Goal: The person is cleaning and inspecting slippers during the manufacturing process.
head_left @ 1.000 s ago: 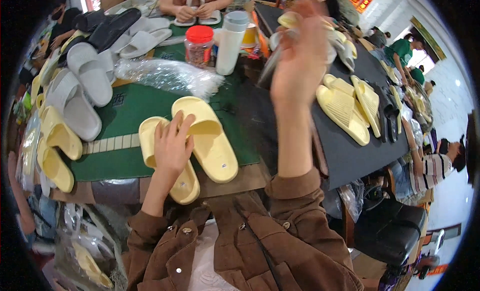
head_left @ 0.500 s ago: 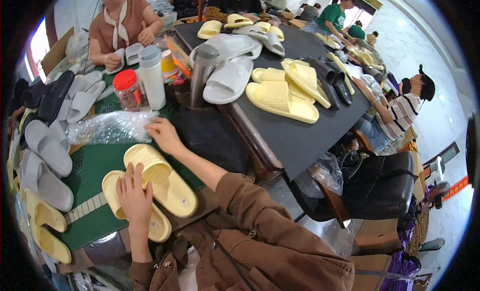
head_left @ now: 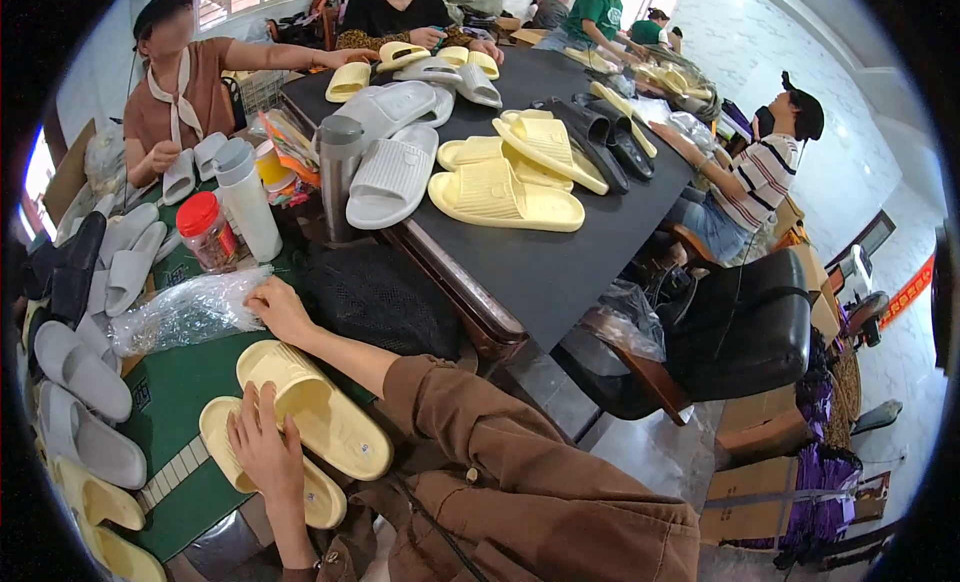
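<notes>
A pair of pale yellow slippers lies side by side in front of me, the right slipper (head_left: 345, 437) and the left slipper (head_left: 217, 423). My left hand (head_left: 265, 447) rests over the left slipper with its fingers stretched out and a little apart. Beyond the pair, a heap of clear plastic bags (head_left: 180, 312) lies on the green mat (head_left: 175, 387). My right hand (head_left: 280, 310) pinches the near right end of this heap; its fingertips are partly hidden in the plastic.
Grey slippers (head_left: 85, 367) line the left side. A red-lidded jar (head_left: 207, 232), a white bottle (head_left: 248, 202) and a steel flask (head_left: 340, 177) stand beyond the bags. More slippers lie on the dark table (head_left: 600, 252). A black chair (head_left: 740, 332) is at right; several people sit around.
The view has shifted, so the far table sits further left. Across from me, a person has stretched an arm toward the yellow slippers. My hands keep nearly the same places on slipper and plastic.
</notes>
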Demonstrator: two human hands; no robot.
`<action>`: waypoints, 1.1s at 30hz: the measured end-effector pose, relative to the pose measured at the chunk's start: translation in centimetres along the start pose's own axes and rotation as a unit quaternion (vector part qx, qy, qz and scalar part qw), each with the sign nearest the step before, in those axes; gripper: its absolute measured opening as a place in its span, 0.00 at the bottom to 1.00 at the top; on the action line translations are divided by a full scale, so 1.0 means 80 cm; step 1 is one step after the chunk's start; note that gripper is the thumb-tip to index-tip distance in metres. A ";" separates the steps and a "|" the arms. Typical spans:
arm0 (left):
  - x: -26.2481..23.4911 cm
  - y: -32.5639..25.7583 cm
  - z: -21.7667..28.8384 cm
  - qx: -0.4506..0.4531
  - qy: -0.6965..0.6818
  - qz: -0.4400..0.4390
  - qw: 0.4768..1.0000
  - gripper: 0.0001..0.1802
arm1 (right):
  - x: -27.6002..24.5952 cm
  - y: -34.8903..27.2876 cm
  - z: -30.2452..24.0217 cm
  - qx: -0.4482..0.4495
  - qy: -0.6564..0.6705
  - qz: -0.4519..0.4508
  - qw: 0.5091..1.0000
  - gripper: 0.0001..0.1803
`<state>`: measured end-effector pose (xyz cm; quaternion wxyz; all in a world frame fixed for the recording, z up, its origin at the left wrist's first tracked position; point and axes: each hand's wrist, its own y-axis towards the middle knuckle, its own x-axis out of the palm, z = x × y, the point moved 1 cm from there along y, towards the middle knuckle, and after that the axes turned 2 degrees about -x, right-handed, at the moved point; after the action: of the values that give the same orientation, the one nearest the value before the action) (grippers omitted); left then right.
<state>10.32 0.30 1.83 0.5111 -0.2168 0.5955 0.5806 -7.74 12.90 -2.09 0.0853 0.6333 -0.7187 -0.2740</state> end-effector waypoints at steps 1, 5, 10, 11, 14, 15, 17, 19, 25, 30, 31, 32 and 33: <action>0.000 0.001 0.000 0.002 -0.003 0.004 1.000 0.27 | -0.003 -0.001 -0.002 0.013 -0.011 0.000 1.000 0.05; -0.004 0.008 0.002 0.014 -0.020 0.013 1.000 0.25 | -0.019 -0.016 -0.017 0.006 0.010 0.015 1.000 0.06; -0.024 0.019 0.006 -0.140 -0.326 0.065 0.933 0.22 | -0.057 -0.057 -0.113 -0.052 0.146 -0.018 0.988 0.06; -0.029 0.026 0.017 -0.142 -0.350 0.079 0.923 0.21 | -0.064 -0.066 -0.124 -0.115 0.107 -0.047 0.987 0.05; -0.027 0.026 0.018 -0.108 -0.320 0.121 0.933 0.17 | -0.075 -0.097 -0.161 -0.136 0.165 -0.101 0.972 0.05; -0.028 0.023 0.016 -0.109 -0.319 0.121 0.934 0.17 | -0.077 -0.106 -0.163 -0.122 0.180 -0.108 0.970 0.05; -0.032 0.014 0.008 -0.095 -0.304 0.087 0.944 0.12 | -0.085 -0.116 -0.165 -0.098 0.205 -0.108 0.968 0.06; -0.043 0.012 0.007 -0.086 -0.276 0.073 0.955 0.11 | -0.098 -0.121 -0.163 -0.064 0.240 -0.119 0.961 0.07; -0.063 -0.007 -0.020 -0.032 -0.149 0.044 0.987 0.13 | -0.131 -0.131 -0.172 0.074 0.444 -0.146 0.881 0.10; -0.087 -0.025 -0.031 -0.046 -0.063 0.088 0.993 0.14 | -0.142 -0.130 -0.186 0.111 0.478 -0.180 0.853 0.10; -0.092 -0.030 -0.033 -0.040 -0.068 0.088 0.993 0.14 | -0.143 -0.129 -0.184 0.114 0.444 -0.187 0.869 0.10; -0.096 -0.034 -0.035 -0.037 -0.071 0.088 0.993 0.13 | -0.144 -0.128 -0.179 0.113 0.406 -0.186 0.888 0.10; -0.095 -0.039 -0.035 -0.034 -0.092 0.077 0.992 0.13 | -0.142 -0.128 -0.173 0.112 0.377 -0.179 0.902 0.10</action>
<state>14.88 -5.55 6.36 0.5098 -0.1331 0.5410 0.6555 9.66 19.31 6.91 0.2285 0.8124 -0.5334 0.0569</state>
